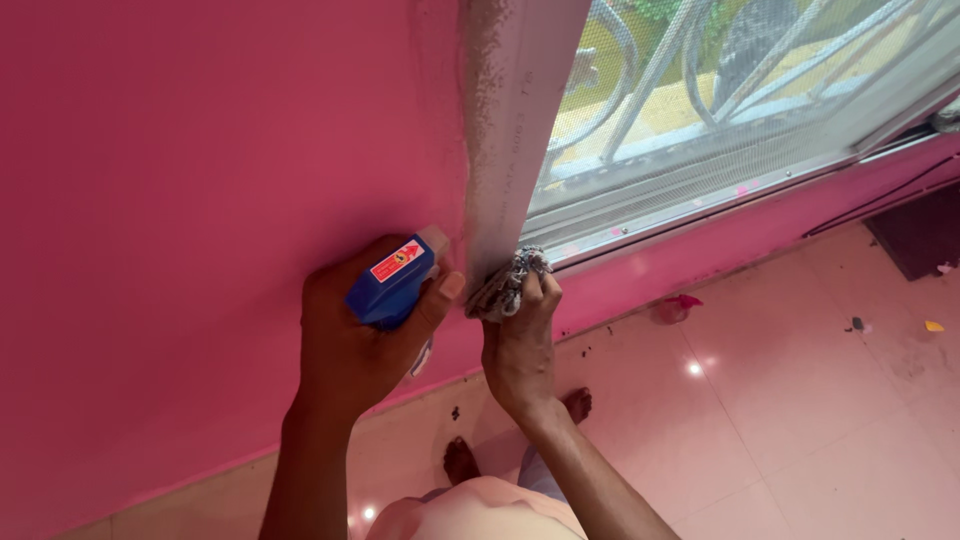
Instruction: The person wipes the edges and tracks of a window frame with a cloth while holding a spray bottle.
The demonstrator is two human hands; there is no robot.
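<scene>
- Container: we hold a blue spray bottle [392, 285] in our left hand [350, 335]. Only its blocky plastic head shows, with a red label on the top face and a pale nozzle tip at the front. The body sits hidden inside the palm, so we cannot tell what it contains or how full it is.
- Left hand: the fingers are wrapped tight around the spray bottle, thumb along its right side. The nozzle points at the lower end of the window frame [515, 130].
- Right hand [520, 335]: it is clenched on a crumpled cloth [508, 283], grey and white, soft and bunched into folds. We press the cloth against the bottom edge of the window frame, just beside the nozzle.
- Window frame: a flat, pale vertical strip, smooth, speckled with dark grime along its left edge where it meets the wall.
- Pink wall [200, 180]: matte, evenly painted, to the left of the frame and continuing below the sill.
- Window screen [700, 120]: fine grey mesh, with curved pale metal bars behind it.
- Floor [800, 400]: glossy pink tiles that reflect light, scattered with small dark and coloured bits of debris. Our bare feet [460, 462] stand on it near the wall.
</scene>
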